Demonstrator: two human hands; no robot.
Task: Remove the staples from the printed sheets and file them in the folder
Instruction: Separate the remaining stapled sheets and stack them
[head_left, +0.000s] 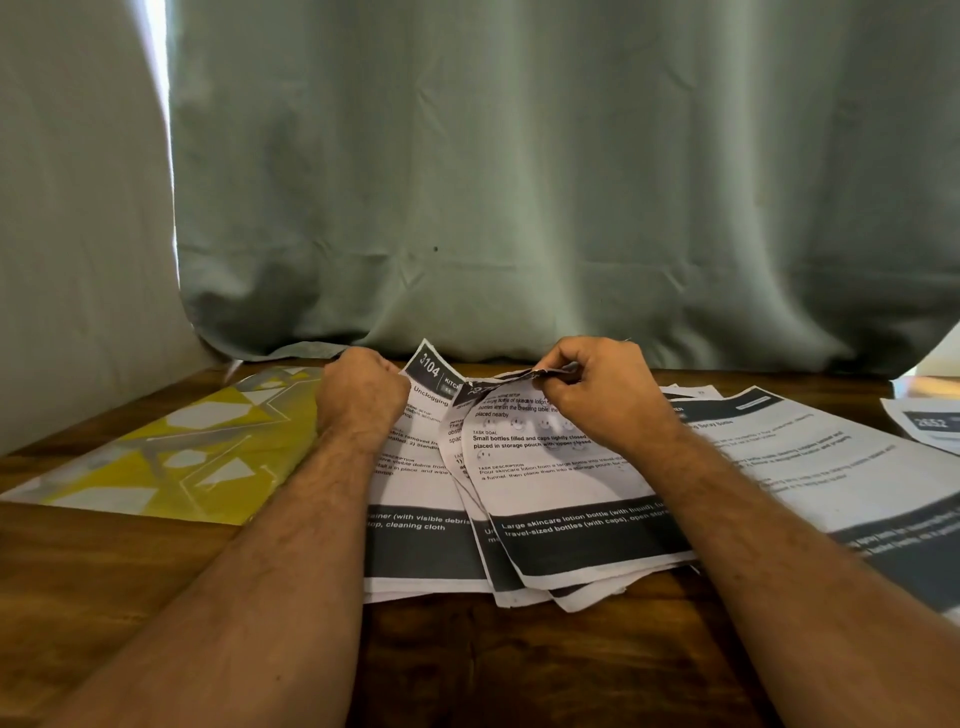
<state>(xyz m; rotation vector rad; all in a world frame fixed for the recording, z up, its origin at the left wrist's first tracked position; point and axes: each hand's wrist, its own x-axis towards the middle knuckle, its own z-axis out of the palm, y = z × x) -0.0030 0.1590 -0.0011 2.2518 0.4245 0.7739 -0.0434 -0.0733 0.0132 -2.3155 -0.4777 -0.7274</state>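
Observation:
A fanned stack of printed sheets with black header and footer bands lies on the wooden table in front of me. My right hand pinches the crumpled top corner of the uppermost sheets and lifts it off the stack. My left hand is curled into a fist at the top left corner of the bottom sheet, gripping its edge. A yellow, grey and white patterned folder lies flat to the left, closed. No staple can be made out.
More printed sheets are spread to the right, with another sheet at the far right edge. A grey-green curtain hangs behind the table. Bare wood table lies in front of the folder.

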